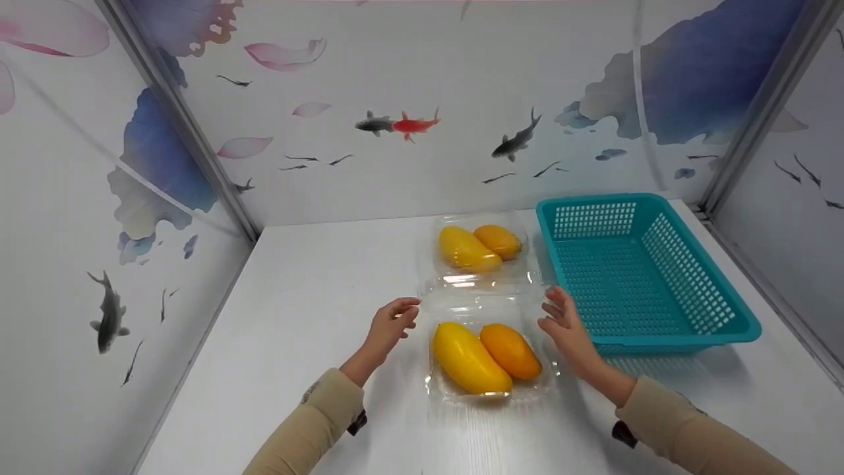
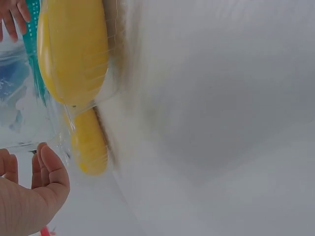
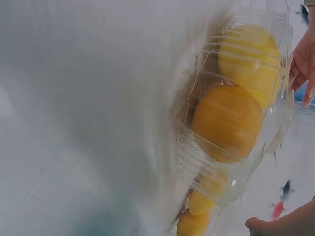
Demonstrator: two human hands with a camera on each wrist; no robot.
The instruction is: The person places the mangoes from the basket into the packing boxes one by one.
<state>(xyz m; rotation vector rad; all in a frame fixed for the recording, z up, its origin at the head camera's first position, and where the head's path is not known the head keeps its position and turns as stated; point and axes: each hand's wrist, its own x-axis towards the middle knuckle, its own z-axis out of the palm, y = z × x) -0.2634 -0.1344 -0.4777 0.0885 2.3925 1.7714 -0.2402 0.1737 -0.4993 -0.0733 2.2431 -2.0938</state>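
A yellow mango (image 1: 471,359) and an orange mango (image 1: 511,351) lie side by side in the nearer clear plastic clamshell box (image 1: 435,392), its see-through lid (image 1: 475,305) opened away from me. Left of that lid is my left hand (image 1: 390,324), fingers bent loosely, fingertips at the lid's edge in the left wrist view; whether they touch it I cannot tell. Across from it, my right hand (image 1: 567,330) hovers between lid and basket with fingers apart and nothing held. The right wrist view shows the mangoes through the box's ribbed wall (image 3: 189,105).
Behind stands another clear box (image 1: 428,264) with a yellow mango (image 1: 465,249) and a smaller orange-yellow one (image 1: 499,241). A teal plastic basket (image 1: 715,277) sits at the right, close to my right hand. Printed panels (image 1: 422,178) enclose the white table (image 1: 316,284).
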